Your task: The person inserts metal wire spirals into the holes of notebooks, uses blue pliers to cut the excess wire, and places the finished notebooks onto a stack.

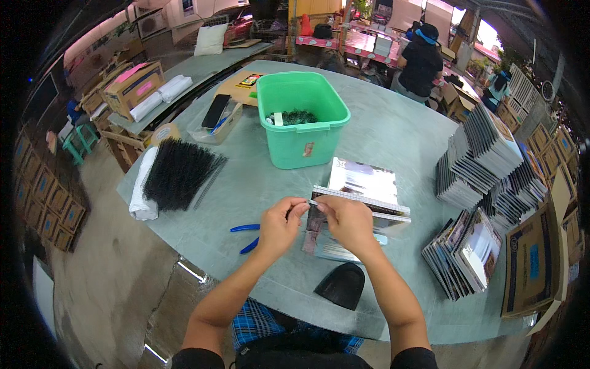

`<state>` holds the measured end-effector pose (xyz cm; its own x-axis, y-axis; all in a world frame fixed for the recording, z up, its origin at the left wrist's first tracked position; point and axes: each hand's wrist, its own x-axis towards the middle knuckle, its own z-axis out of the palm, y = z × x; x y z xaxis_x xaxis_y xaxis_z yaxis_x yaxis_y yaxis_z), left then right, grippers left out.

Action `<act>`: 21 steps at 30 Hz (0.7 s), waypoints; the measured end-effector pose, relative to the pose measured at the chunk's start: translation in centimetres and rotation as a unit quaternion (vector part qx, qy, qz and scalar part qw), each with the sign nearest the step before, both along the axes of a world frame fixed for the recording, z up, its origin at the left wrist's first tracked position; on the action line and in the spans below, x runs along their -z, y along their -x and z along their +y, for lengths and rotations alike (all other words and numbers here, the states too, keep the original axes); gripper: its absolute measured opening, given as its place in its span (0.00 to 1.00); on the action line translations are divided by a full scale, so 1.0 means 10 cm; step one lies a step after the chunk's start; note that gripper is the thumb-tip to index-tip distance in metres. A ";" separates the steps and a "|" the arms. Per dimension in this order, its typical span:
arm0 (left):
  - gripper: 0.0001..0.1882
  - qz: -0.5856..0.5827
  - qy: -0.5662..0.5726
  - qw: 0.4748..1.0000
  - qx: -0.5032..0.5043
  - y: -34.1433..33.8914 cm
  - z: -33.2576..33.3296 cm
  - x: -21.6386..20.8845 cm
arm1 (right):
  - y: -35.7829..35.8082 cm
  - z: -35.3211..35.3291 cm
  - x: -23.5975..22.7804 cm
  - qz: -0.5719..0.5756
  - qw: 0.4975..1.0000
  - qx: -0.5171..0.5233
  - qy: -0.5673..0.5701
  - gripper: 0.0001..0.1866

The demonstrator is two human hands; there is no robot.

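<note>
In front of me a notebook [353,200] stands on edge, with holes or coil loops along its upper edge. My right hand [348,222] grips its left end, thumb and fingers closed. My left hand [281,222] meets it there in a pinch; what lies between those fingertips is too small to make out. Another notebook [364,175] with a pale cover lies just behind, and more notebooks are partly hidden under my right hand. Blue-handled pliers [247,237] rest beside my left hand. Nearer me sits a black rounded block [341,286].
A green bin [304,144] holding black coils stands beyond the notebooks. Black spiral coils [179,175] lie left on a white roll [144,190]. A clear tray [212,131] holds a phone. Notebook stacks [470,163] and a carton [534,261] are right. A person [421,61] works behind.
</note>
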<state>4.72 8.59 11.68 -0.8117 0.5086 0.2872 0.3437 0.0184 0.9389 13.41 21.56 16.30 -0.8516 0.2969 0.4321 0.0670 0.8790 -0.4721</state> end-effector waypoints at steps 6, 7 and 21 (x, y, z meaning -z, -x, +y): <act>0.06 -0.148 -0.053 0.987 0.034 0.06 -0.06 -0.06 | 0.07 0.00 0.02 0.006 0.999 -0.040 0.013 0.07; 0.06 -0.017 -0.041 0.999 0.007 0.06 -0.06 -0.06 | 0.08 -0.02 0.02 0.009 0.999 -0.044 0.028 0.07; 0.08 -0.007 0.189 0.975 0.116 0.34 -0.26 -0.46 | 0.17 -0.05 0.14 0.068 0.997 -0.022 -0.036 0.07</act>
